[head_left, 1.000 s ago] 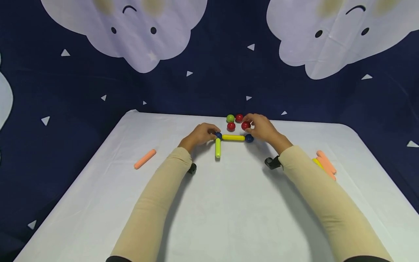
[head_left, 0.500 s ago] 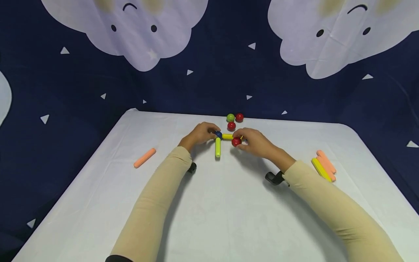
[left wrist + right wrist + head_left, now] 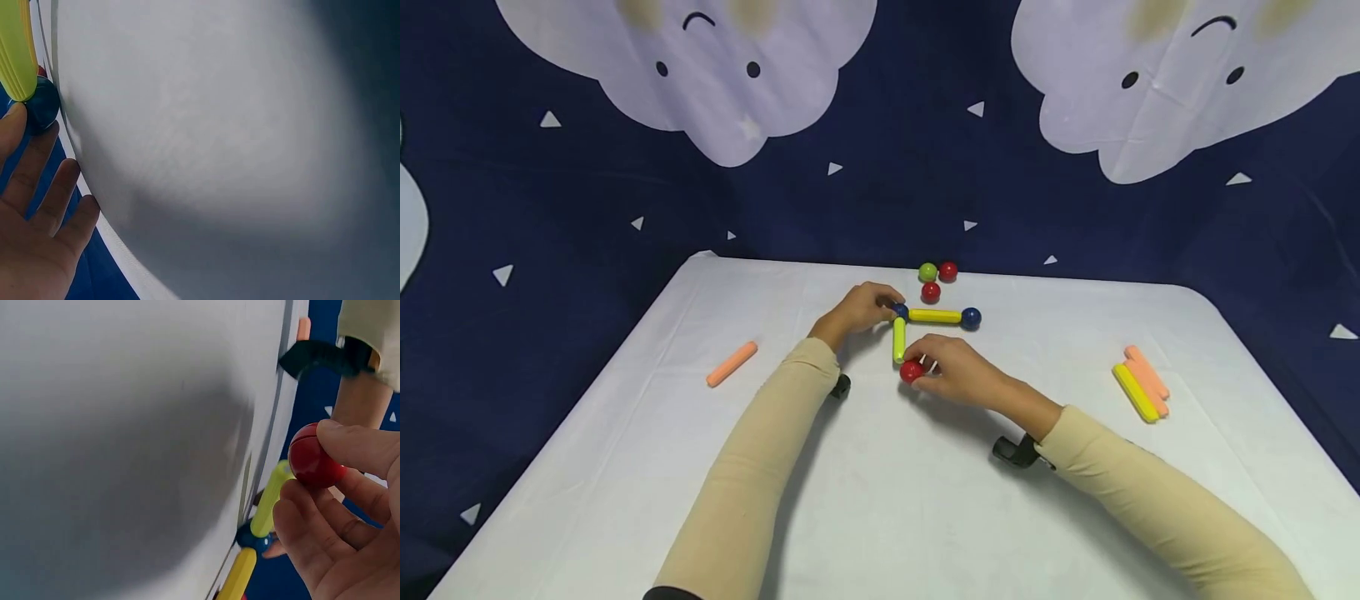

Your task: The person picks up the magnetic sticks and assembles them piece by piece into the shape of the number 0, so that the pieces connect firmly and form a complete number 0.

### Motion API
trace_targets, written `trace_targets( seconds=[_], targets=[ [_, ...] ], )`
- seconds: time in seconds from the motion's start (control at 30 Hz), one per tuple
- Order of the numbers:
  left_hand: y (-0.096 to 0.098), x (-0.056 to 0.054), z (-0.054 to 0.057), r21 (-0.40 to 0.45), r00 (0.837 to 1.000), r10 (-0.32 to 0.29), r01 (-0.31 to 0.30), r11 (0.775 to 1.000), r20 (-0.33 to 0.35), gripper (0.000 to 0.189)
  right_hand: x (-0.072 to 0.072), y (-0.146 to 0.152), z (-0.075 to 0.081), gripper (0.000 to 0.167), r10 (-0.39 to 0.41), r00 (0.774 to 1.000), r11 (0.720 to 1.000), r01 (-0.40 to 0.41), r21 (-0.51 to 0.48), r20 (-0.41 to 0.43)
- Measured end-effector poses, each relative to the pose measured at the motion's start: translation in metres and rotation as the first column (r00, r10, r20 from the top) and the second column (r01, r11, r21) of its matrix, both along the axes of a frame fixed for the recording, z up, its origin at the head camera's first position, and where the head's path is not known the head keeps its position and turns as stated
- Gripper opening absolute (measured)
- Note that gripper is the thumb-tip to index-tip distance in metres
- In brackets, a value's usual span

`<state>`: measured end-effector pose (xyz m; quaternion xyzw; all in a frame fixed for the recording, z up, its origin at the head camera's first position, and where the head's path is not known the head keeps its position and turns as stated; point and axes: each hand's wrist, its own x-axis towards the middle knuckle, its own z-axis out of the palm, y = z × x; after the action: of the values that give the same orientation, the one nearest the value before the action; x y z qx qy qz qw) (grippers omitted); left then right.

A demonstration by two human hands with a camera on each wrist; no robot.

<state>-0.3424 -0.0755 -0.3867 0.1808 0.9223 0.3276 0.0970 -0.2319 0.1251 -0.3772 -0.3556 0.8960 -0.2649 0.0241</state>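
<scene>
My left hand point(image 3: 865, 307) pinches a blue ball point(image 3: 44, 105) between thumb and fingers. From that ball a lime-green stick point(image 3: 899, 340) runs toward me, and a yellow stick point(image 3: 935, 316) runs right to a second blue ball point(image 3: 971, 318). My right hand point(image 3: 958, 371) holds a red ball point(image 3: 312, 456) between thumb and fingers, right at the near end of the lime-green stick. Behind the joined pieces lie a green ball point(image 3: 928, 272) and two red balls, one at the back point(image 3: 948, 272) and one nearer point(image 3: 931, 292).
An orange stick point(image 3: 732, 364) lies on the white table point(image 3: 865, 508) at left. On the right, a yellow stick point(image 3: 1136, 392) lies against orange sticks point(image 3: 1147, 372). A dark blue cloth with clouds point(image 3: 895, 192) hangs behind the table.
My right hand has carried the red ball from the group of balls at the back toward me and left, to the lime-green stick's near end. My left hand has stayed in place.
</scene>
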Motion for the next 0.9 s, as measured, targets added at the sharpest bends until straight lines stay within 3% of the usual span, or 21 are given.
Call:
trace_targets(
  seconds=[0.33,0.6,0.9],
  targets=[
    [-0.001,0.001,0.001,0.005,1.000,0.011,-0.011,1.000,0.021,0.033,0.006,-0.014,-0.007,0.026,-0.052,0.999,0.998,0.052,-0.029,-0.005],
    [0.000,0.001,0.000,-0.008,1.000,-0.001,0.001,1.000,0.020,0.033,-0.002,-0.019,-0.009,0.025,-0.105,0.994,0.994,0.105,-0.007,0.039],
    [0.001,0.000,0.001,-0.007,1.000,0.009,-0.008,1.000,0.026,0.032,-0.008,-0.025,-0.010,0.026,-0.094,0.995,0.996,0.094,0.005,0.030]
  ],
)
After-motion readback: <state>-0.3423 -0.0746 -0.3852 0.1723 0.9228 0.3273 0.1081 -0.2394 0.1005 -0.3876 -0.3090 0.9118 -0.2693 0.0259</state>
